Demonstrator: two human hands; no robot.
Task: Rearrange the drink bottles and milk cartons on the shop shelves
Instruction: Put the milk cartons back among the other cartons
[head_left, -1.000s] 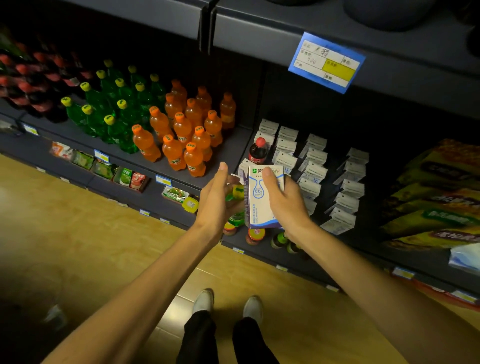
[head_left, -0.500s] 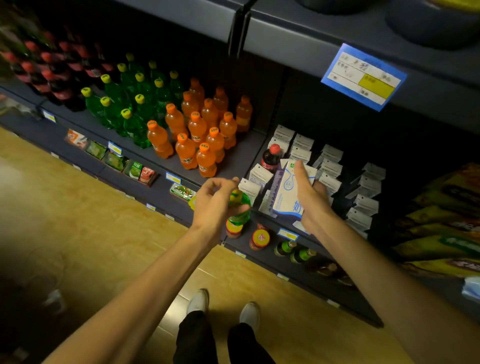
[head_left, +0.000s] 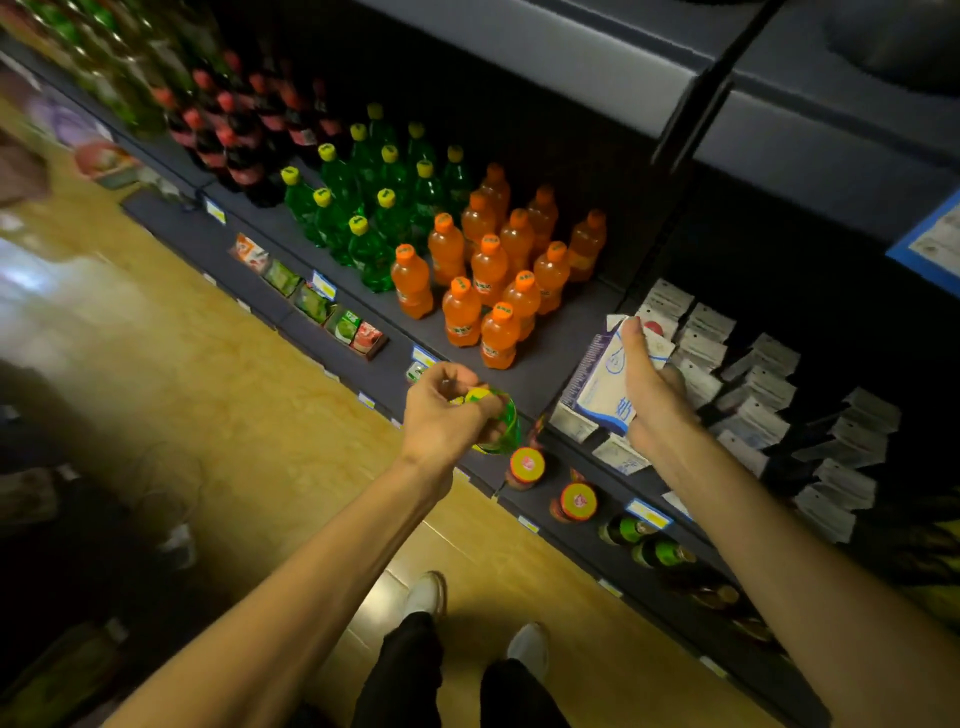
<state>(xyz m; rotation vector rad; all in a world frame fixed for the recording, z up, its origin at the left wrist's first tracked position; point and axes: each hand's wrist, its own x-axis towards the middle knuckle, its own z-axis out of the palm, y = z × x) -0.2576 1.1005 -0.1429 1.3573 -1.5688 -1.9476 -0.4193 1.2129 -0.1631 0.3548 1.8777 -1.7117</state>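
The scene is dim overall, with deep black under the dark grey upper shelf (head_left: 597, 62) and at the lower left corner. The brightest patch is a white glare on the glossy yellow-brown wooden floor (head_left: 249, 415) at the left edge (its source lies outside the view). Motion blur smears the upper left, where the red-capped dark cola bottles (head_left: 234, 135) lose their outlines. The orange plastic soda bottles (head_left: 488, 280) in the middle are sharp and well lit. Wide-angle distortion slants the shelf lines steeply.
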